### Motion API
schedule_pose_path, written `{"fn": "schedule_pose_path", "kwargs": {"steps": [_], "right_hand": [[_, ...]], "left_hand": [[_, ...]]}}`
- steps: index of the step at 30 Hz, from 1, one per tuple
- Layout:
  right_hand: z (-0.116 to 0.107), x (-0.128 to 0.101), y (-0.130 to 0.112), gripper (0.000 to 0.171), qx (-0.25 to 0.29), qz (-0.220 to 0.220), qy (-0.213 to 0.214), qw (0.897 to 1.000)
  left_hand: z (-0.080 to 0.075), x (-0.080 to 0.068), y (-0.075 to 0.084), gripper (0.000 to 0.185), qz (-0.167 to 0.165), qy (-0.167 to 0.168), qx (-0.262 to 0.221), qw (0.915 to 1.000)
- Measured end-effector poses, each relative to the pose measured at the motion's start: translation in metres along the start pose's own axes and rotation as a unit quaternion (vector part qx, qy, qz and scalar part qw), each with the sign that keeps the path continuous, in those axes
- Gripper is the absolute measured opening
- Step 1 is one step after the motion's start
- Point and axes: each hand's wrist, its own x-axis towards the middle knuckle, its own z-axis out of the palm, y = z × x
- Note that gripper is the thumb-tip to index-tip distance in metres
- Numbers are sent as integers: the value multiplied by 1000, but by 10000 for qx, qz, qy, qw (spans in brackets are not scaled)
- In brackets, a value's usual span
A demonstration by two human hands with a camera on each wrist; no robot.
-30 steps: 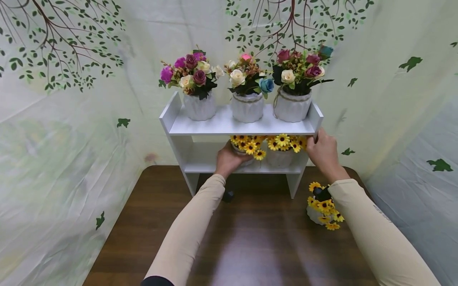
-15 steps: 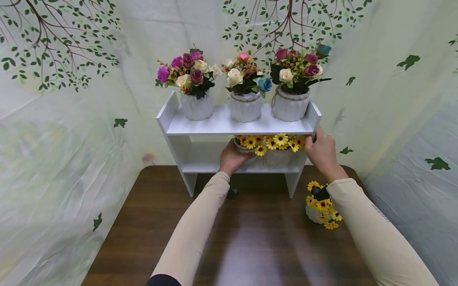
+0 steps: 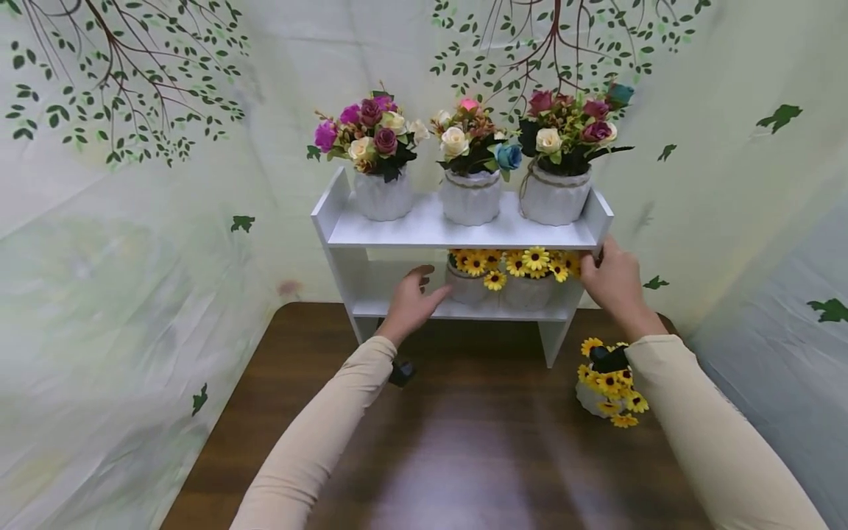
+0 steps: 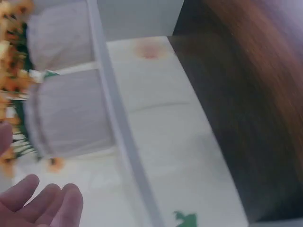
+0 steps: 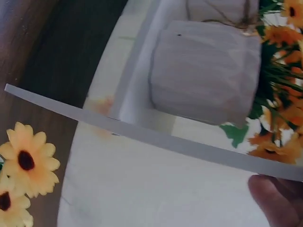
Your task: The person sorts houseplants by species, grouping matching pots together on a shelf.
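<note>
In the head view my left hand (image 3: 412, 303) is at the lower level of a white two-tier shelf (image 3: 371, 287), fingers apart and holding nothing. Just right of it stands a white pot (image 3: 467, 288) of yellow daisy-like flowers, with a small gap between. A second such pot (image 3: 530, 293) sits farther right on the same level. The left wrist view shows my left fingers (image 4: 71, 201) short of the nearer pot (image 4: 71, 113). My right hand (image 3: 615, 283) grips the shelf's right side panel (image 5: 180, 145) below the top board; part of its grip is hidden.
Three white pots of mixed roses (image 3: 470, 199) line the top board. Another yellow-flower pot (image 3: 599, 401) stands on the brown table (image 3: 464, 442), right of the shelf and beside my right forearm. A leaf-patterned cloth (image 3: 278, 184) hangs behind.
My left hand pushed the left yellow-flower pot rightward toward its neighbour, then let go and drew back left. My right hand stays on the side panel. The head view shifted slightly.
</note>
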Motion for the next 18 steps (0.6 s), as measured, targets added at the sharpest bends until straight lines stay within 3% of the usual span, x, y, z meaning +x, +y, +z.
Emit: {"fn": "schedule_pose_path", "kwargs": {"steps": [2, 5, 8, 11, 14, 18], "right_hand": [[-8, 0, 1, 39, -11, 57, -351, 9994], [-25, -1, 1, 53, 121, 210, -1257, 9918], [-48, -7, 6, 62, 246, 216, -2080, 9776], [-75, -23, 19, 55, 63, -28, -2160, 9764], [-99, -45, 35, 42, -156, -212, -1810, 9831], [-115, -71, 53, 38, -511, -242, -1504, 9870]], "left_hand": [[-12, -15, 0, 48, 219, 232, 71, 9995], [-35, -39, -4, 32, 341, 1065, -88, 9937], [-66, -58, -11, 22, 234, 2212, -394, 9741], [-102, -68, -15, 21, 178, 2927, -482, 9548], [-131, -70, -19, 27, 148, 3107, -324, 9498], [-154, -68, -20, 33, -80, 2908, -93, 9567]]}}
